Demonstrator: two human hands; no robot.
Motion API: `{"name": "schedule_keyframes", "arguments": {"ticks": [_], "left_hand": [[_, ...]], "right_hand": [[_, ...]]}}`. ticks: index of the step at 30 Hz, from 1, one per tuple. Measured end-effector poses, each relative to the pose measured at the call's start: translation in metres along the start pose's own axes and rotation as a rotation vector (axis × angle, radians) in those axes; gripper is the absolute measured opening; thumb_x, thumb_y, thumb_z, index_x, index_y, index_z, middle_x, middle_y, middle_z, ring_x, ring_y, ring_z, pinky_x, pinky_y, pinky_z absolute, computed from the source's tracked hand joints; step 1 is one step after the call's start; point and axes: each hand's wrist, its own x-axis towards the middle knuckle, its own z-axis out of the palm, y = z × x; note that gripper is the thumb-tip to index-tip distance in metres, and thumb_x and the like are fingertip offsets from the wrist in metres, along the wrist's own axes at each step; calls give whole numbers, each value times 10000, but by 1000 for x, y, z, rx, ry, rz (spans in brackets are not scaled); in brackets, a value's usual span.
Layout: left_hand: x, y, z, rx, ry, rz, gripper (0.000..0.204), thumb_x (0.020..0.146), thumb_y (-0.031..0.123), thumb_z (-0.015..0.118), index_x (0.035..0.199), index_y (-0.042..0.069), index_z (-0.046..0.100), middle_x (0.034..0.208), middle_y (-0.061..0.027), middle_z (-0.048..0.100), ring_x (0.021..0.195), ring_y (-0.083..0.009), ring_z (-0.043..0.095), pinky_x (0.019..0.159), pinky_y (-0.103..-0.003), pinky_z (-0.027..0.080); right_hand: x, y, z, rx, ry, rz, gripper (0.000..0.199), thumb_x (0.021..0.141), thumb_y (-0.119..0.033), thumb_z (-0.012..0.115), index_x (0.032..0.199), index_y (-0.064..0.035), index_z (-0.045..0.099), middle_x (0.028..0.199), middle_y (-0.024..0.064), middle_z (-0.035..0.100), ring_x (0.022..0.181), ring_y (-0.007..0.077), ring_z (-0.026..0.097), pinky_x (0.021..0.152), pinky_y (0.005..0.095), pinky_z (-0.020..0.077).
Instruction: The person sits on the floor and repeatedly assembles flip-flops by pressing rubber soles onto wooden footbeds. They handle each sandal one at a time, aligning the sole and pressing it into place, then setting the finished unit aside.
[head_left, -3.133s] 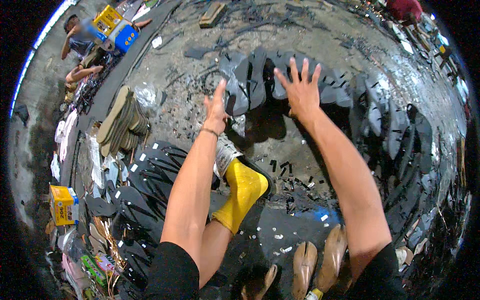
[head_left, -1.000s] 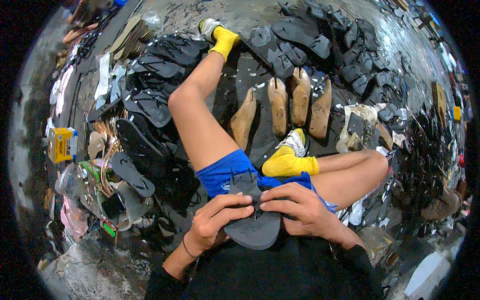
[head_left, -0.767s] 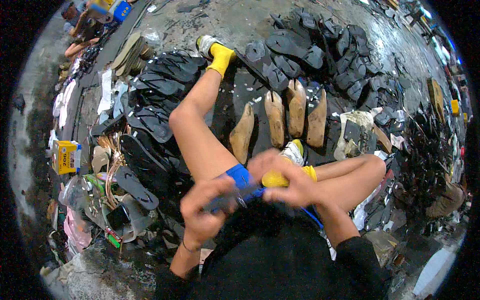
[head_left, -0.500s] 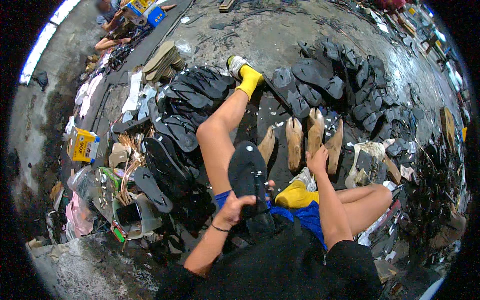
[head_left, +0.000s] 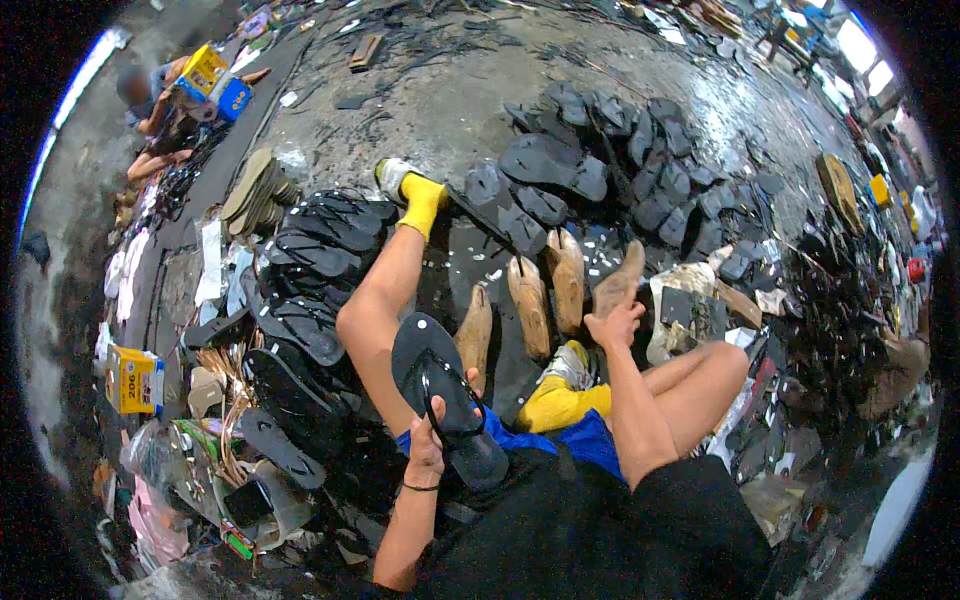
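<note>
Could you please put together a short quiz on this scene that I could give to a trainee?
1. Multiple choice: what is the left hand holding?
A) a cardboard box
B) a black flip-flop
C) a plastic bag

2. True or false: the socks on the person's feet are blue.

3. Fill in the blank: the right hand has hold of a tilted, foot-shaped form made of ____.

Key:
1. B
2. False; they are yellow.
3. Wood
</note>
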Motion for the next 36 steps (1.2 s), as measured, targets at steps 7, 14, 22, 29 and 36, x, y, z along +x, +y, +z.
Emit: {"name": "schedule_keyframes", "arguments": {"ticks": [7,14,22,29,36], "left_hand": [[29,1,-17,52,72,103,584,993,441,531,1347,-21,481,1284,-142,617,901,-201,660,804,-339,565],[35,7,-6,36,155,114,639,1015,495,454,1348,-47,512,1204,-120,633,1092,-214,623,961,-342,486],[-10,-34,-7,26,309,138,915,954,747,193,1393,-6,470,1306,-164,596,1157,-258,593,1037,-382,451],[1,-33,-29,-114,230,110,952,926,782,210,1404,-8,445,1306,-190,598,1165,-315,588,1048,-405,442],[23,9,10,17,188,222,601,1012,497,483,1339,-6,494,1243,-112,620,1104,-237,614,992,-367,480]], "right_hand": [[-96,-18,-109,1615,-866,247,709,831,-396,571,1372,45,445,1244,226,607,1027,349,650,862,483,558],[-189,-60,-197,766,-1223,-115,646,901,-317,653,1356,85,433,1218,241,613,1043,337,657,864,425,562],[-251,-98,-142,195,-639,-958,640,840,-205,731,1343,87,462,1194,283,596,1081,422,613,922,432,515],[-258,-115,-103,252,-517,-950,617,823,-213,749,1303,89,507,1173,275,608,1048,402,633,886,427,527],[-243,-121,-107,333,-246,-1031,682,821,-209,766,1361,80,468,1290,243,556,1139,385,571,962,427,492]]}}
